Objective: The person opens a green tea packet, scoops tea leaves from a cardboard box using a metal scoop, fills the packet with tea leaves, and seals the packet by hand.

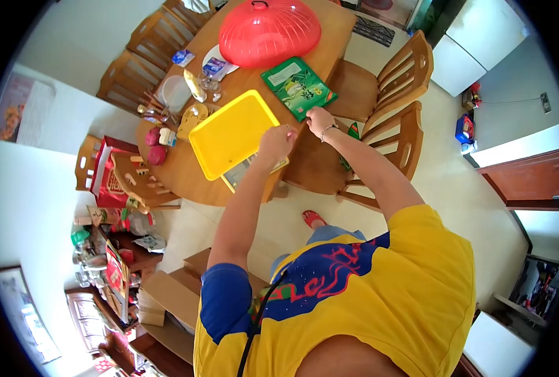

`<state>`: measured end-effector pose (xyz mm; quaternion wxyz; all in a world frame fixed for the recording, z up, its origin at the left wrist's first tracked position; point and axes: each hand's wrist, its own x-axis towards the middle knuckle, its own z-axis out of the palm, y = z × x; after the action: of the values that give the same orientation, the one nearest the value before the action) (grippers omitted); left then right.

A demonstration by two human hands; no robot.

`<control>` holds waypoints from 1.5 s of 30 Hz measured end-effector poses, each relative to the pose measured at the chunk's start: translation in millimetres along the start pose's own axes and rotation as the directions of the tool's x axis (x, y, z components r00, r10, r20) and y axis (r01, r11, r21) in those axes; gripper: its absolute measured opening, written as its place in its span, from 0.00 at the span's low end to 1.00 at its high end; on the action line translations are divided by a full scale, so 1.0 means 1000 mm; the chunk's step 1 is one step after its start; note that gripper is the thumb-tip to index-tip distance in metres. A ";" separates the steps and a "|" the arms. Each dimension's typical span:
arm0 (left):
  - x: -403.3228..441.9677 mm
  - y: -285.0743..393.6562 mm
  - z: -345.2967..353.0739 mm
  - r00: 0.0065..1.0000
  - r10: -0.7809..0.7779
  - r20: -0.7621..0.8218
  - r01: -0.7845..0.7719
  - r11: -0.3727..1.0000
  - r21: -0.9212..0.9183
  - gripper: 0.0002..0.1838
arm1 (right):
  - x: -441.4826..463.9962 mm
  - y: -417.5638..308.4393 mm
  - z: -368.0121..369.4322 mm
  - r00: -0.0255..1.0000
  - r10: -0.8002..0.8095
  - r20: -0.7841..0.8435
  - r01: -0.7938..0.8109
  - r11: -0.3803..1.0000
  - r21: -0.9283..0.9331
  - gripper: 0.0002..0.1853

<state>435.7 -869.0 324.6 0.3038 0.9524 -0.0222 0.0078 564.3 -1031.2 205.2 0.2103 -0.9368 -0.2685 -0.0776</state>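
Observation:
My left hand (276,146) is closed at the right edge of a yellow tray (232,135); whatever its fingers hold is too small to name. The tray lies tilted on the wooden table (188,179), partly over a pale flat item with a yellow edge (237,173). My right hand (319,119), with a bracelet at the wrist, pinches the lower corner of a green package (298,87). That package lies flat at the table's right edge. The two hands are apart.
A red dome cover (270,31) stands at the table's far end. Bottles (157,115), dark pink round items (157,154) and a clear plastic lid (176,92) sit at the left. Wooden chairs (396,81) line the right side. A cardboard box (172,295) lies lower left.

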 end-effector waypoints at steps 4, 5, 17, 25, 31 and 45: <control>0.009 -0.002 0.013 0.999 0.001 0.034 -0.001 1.000 -0.025 0.10 | 0.035 0.038 0.024 0.972 -0.232 0.041 0.235 0.945 -0.228 0.10; 0.010 -0.003 0.016 0.999 0.038 0.036 -0.037 0.999 -0.038 0.10 | 0.040 0.040 0.019 0.964 -0.247 0.100 0.265 0.929 -0.259 0.12; 0.013 -0.012 0.026 0.979 0.032 0.202 -0.022 0.998 -0.051 0.11 | 0.112 0.039 0.023 0.674 -0.170 0.719 0.300 0.952 -0.056 0.14; 0.024 0.003 0.013 0.972 0.046 0.230 -0.040 0.999 -0.028 0.11 | 0.121 0.038 0.022 0.665 -0.180 0.724 0.293 0.956 -0.032 0.15; 0.027 0.003 0.014 0.978 0.083 0.192 -0.071 0.995 -0.070 0.11 | 0.110 0.032 0.027 0.823 -0.285 0.491 0.302 0.952 0.045 0.10; 0.080 0.011 -0.005 0.933 -0.246 -0.262 0.100 0.878 -0.467 0.17 | 0.115 -0.054 -0.072 0.965 -0.132 -0.224 0.181 0.960 0.214 0.08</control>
<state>515.4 -877.8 337.1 0.5132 0.8416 0.1115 0.1260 630.1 -967.3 319.0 0.3388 -0.8680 -0.3260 -0.1595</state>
